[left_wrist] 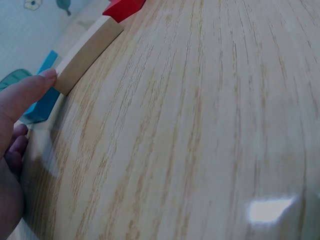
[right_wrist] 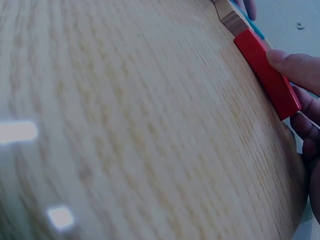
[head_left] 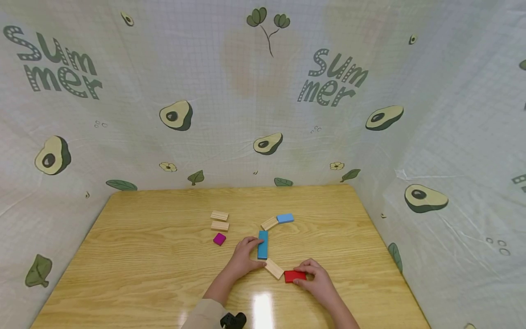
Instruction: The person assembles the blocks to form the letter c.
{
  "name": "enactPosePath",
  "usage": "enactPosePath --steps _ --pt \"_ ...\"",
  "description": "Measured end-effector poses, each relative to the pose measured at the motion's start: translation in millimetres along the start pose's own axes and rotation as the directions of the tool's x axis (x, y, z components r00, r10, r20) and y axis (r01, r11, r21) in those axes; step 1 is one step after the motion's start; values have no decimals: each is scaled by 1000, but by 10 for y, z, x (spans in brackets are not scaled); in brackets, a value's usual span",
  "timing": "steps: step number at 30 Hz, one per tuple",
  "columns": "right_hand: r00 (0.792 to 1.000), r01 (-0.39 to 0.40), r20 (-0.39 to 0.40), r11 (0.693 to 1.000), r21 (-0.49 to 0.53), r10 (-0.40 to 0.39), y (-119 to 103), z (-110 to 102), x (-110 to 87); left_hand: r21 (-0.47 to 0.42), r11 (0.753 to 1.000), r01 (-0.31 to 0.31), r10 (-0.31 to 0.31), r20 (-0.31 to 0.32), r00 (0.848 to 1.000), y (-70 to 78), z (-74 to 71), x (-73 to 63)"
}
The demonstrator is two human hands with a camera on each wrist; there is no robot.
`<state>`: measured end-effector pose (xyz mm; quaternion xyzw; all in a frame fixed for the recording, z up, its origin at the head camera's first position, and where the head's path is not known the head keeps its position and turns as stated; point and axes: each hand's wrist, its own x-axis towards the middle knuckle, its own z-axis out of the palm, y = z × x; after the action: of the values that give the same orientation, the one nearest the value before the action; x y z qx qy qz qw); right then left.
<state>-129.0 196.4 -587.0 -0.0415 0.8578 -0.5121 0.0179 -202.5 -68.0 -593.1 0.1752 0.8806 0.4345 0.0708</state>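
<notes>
My right hand (head_left: pixel 315 278) pinches a red wooden block (head_left: pixel 292 276) lying flat, thumb on its near side and fingers on its far side. In the right wrist view the thumb presses the red block (right_wrist: pixel 267 75). One end of it meets a plain wooden block (head_left: pixel 274 269), set diagonally. My left hand (head_left: pixel 243 259) spreads over the corner between that plain block and a blue block (head_left: pixel 263 246). Its thumb touches the plain block (left_wrist: pixel 87 55) near the blue block (left_wrist: pixel 42 105), while its fingertips rest at the blue block's far end.
Beyond the blue block lie another plain block (head_left: pixel 269 223) and a light blue block (head_left: pixel 285 218), end to end. To the left are two plain blocks (head_left: pixel 219 215) (head_left: pixel 220 226) and a magenta block (head_left: pixel 219 239). A printed curtain (head_left: pixel 230 155) surrounds the wooden table (head_left: pixel 156 256).
</notes>
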Motion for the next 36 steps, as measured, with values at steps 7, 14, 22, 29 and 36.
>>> enactPosePath --steps 7,14,22,29,36 --pt "1000 5 4 1000 -24 -5 -3 -4 10 8 1000 -2 2 -4 1000 -7 -6 7" --pt "999 30 18 999 -36 -30 -46 -5 49 -42 999 -30 29 -24 999 -14 -85 -20" --pt "1000 25 21 998 -62 -23 -237 -81 194 -174 985 -12 -1 -76 997 27 -331 -108" --pt "991 136 22 987 -85 -134 -474 12 495 -187 981 47 -65 -95 993 100 -632 -232" --pt "970 235 89 969 -79 -228 -770 213 795 -205 977 57 -91 -164 982 77 -919 -348"
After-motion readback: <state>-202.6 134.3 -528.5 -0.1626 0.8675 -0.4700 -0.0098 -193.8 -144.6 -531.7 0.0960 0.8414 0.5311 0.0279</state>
